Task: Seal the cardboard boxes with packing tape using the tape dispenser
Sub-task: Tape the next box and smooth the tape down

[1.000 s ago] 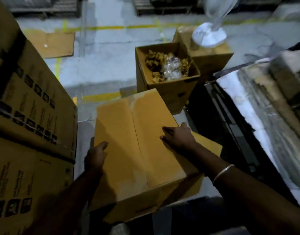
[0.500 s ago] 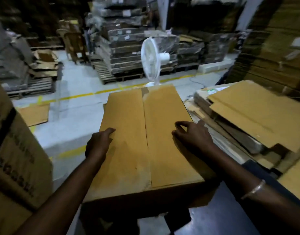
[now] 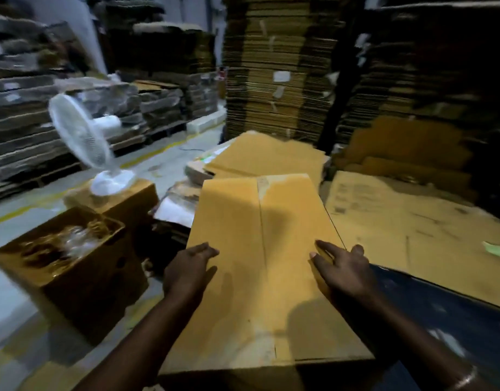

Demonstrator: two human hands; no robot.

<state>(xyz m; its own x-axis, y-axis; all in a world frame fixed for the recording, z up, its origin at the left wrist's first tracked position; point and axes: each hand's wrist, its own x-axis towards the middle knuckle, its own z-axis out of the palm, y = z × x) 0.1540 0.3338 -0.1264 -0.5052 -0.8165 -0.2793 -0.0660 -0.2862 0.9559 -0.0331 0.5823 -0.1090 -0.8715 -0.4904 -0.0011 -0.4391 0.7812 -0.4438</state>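
— Straight ahead, between both arms, what sits there?
— One closed box (image 3: 260,266), its two top flaps meeting along a centre seam that runs away from the person. Clear tape seems to lie along that seam, though the blur makes it hard to be sure.
— And the hands?
— The left hand (image 3: 186,273) is at the box's left edge, fingers straight and together, lying flat on the top. The right hand (image 3: 341,268) is at the right edge, fingers spread and relaxed, tips touching the top flap. Neither one grips anything. A bangle (image 3: 466,379) circles the right wrist.
— What lies to the right?
— Flat cardboard sheets (image 3: 412,227), spread just beside the box.
— And left?
— An open box (image 3: 73,266) on the floor holding something shiny wrapped in plastic. Beyond it, a white fan (image 3: 82,136) stands on another box (image 3: 124,198).
— Behind all that?
— Tall stacks (image 3: 271,66) of flattened cardboard, with lower ones at far left.
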